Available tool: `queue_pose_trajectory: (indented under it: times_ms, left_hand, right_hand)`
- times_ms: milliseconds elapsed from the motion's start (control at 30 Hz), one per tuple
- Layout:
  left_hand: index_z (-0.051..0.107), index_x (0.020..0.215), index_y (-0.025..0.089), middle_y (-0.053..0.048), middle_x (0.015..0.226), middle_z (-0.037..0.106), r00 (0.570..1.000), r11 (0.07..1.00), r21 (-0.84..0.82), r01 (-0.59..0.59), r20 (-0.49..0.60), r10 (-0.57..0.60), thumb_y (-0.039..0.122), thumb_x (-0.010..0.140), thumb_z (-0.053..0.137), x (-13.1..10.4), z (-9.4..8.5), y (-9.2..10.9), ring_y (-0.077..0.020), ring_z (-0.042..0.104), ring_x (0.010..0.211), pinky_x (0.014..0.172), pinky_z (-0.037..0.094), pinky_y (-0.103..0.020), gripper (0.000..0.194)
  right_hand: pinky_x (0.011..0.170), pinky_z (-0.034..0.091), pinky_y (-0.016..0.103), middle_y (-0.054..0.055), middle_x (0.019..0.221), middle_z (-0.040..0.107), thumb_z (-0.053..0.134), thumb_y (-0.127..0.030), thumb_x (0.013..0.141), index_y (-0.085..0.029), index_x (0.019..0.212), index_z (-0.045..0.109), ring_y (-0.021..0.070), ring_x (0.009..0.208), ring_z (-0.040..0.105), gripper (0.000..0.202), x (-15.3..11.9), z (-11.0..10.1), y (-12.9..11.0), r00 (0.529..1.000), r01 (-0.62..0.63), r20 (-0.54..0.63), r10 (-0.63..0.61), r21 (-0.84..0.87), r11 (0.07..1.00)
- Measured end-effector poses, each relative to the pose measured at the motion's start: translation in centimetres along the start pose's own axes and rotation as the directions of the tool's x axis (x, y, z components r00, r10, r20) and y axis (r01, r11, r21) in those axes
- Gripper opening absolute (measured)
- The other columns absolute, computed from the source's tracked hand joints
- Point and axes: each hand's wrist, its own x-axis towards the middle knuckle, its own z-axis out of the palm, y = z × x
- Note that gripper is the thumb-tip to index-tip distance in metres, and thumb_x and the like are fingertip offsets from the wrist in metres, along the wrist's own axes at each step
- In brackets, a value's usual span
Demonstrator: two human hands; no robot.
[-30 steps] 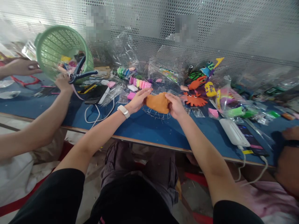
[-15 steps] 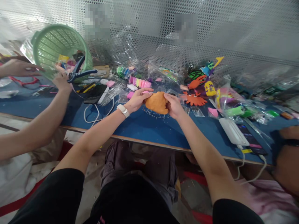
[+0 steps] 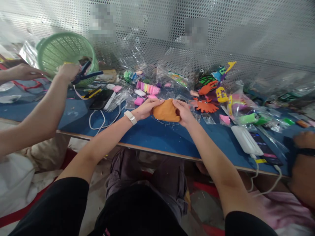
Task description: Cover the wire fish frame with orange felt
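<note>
A flattened sheet of orange-brown modelling clay [image 3: 165,110] is stretched between my two hands. My left hand [image 3: 146,108] pinches its upper left edge, thumb on top. On the other side, my right hand [image 3: 183,111] grips the upper right edge. Beneath the clay, part of a thin wire frame [image 3: 169,123] shows on the blue table; the clay covers most of it. Just right of my right hand lies an orange clay crab [image 3: 206,105] with white eyes. Pink clay pieces [image 3: 139,100] lie beyond my left hand.
At left, another person's hand [image 3: 68,71] is by a green basket [image 3: 66,37] with dark-blue-handled pliers [image 3: 86,74]. A phone [image 3: 101,100] and white cable lie left of me. To the right are a white power bank [image 3: 246,140], another phone [image 3: 267,149] and clay in plastic bags [image 3: 242,105].
The clay sheet has come down slightly over the wire frame, and its lower right edge hangs differently. At left, the other person's hand has moved up towards the basket's opening.
</note>
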Motion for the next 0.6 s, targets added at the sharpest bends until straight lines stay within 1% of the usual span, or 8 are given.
queue_pose_trajectory:
  times_ms: [100, 200, 267, 333, 400, 533, 600]
  left_hand:
    - [0.07, 0.077, 0.019, 0.0, 0.079, 0.065, 0.998, 0.999, -0.024, 0.048, 0.033, -0.047, 0.054, 0.091, 0.106, -0.3, 0.15, 0.39, -0.0118, 0.059, 0.07, 0.065, 0.046, -0.026, 0.052]
    - [0.065, 0.075, 0.019, 0.003, 0.076, 0.056, 0.999, 1.0, 0.007, -0.029, 0.02, 0.029, 0.056, 0.095, 0.103, -0.34, 0.13, 0.59, -0.0102, 0.05, 0.067, 0.063, 0.038, -0.027, 0.057]
    - [0.065, 0.076, 0.02, 0.003, 0.076, 0.055, 0.995, 0.995, 0.02, -0.094, 0.012, 0.094, 0.06, 0.094, 0.104, -0.21, 0.06, 0.5, -0.0098, 0.047, 0.067, 0.063, 0.035, -0.027, 0.058]
    - [0.067, 0.078, 0.02, 0.003, 0.078, 0.058, 0.991, 0.991, 0.017, -0.134, 0.005, 0.134, 0.065, 0.09, 0.105, -0.04, -0.02, 0.33, -0.0098, 0.049, 0.069, 0.065, 0.037, -0.026, 0.061]
    - [0.066, 0.077, 0.02, 0.002, 0.079, 0.061, 0.99, 0.99, 0.017, -0.138, -0.013, 0.138, 0.07, 0.086, 0.106, 0.11, -0.07, 0.21, -0.01, 0.053, 0.071, 0.066, 0.041, -0.026, 0.064]
    - [0.067, 0.079, 0.02, 0.001, 0.08, 0.066, 0.992, 0.994, 0.001, -0.109, -0.068, 0.109, 0.072, 0.087, 0.104, 0.19, -0.02, 0.24, -0.0106, 0.058, 0.071, 0.066, 0.047, -0.025, 0.064]
    - [0.068, 0.08, 0.021, 0.0, 0.081, 0.066, 0.994, 0.996, -0.009, -0.089, -0.067, 0.088, 0.071, 0.089, 0.102, 0.16, 0.05, 0.28, -0.0114, 0.059, 0.071, 0.066, 0.048, -0.026, 0.062]
  right_hand:
    - [0.088, 0.07, 0.045, 0.004, 0.089, 0.085, 0.108, -0.084, 0.061, -0.03, 0.081, 0.077, 0.0351, 0.109, 0.086, 0.066, -0.13, 0.22, -0.21, 1.0, -0.002, -0.002, 0.002, 0.029, 1.0]
    - [0.08, 0.068, 0.042, 0.004, 0.089, 0.085, 0.109, -0.084, 0.058, -0.029, 0.083, 0.08, 0.0327, 0.1, 0.086, 0.067, -0.28, 0.31, -0.35, 1.0, -0.024, 0.005, 0.024, 0.046, 0.999]
    - [0.073, 0.064, 0.039, 0.004, 0.088, 0.085, 0.11, -0.082, 0.058, -0.029, 0.085, 0.081, 0.0291, 0.09, 0.083, 0.067, -0.39, 0.28, -0.36, 0.999, -0.037, 0.022, 0.037, 0.027, 0.999]
    - [0.069, 0.06, 0.037, 0.002, 0.085, 0.083, 0.111, -0.08, 0.059, -0.029, 0.086, 0.082, 0.025, 0.08, 0.078, 0.065, -0.48, 0.23, -0.31, 0.998, -0.046, 0.048, 0.046, 0.0, 0.999]
    - [0.067, 0.058, 0.035, 0.001, 0.084, 0.082, 0.113, -0.078, 0.058, -0.029, 0.088, 0.084, 0.0215, 0.072, 0.073, 0.064, -0.57, 0.22, -0.24, 0.995, -0.058, 0.076, 0.059, -0.013, 0.998]
    - [0.069, 0.058, 0.032, -0.001, 0.086, 0.084, 0.119, -0.068, 0.05, -0.027, 0.092, 0.089, 0.0171, 0.07, 0.069, 0.065, -0.67, 0.32, -0.21, 0.992, -0.081, 0.096, 0.08, 0.005, 0.997]
    - [0.069, 0.059, 0.031, -0.001, 0.087, 0.085, 0.119, -0.066, 0.051, -0.027, 0.093, 0.09, 0.0167, 0.071, 0.07, 0.065, -0.69, 0.31, -0.27, 0.993, -0.077, 0.089, 0.076, 0.007, 0.997]
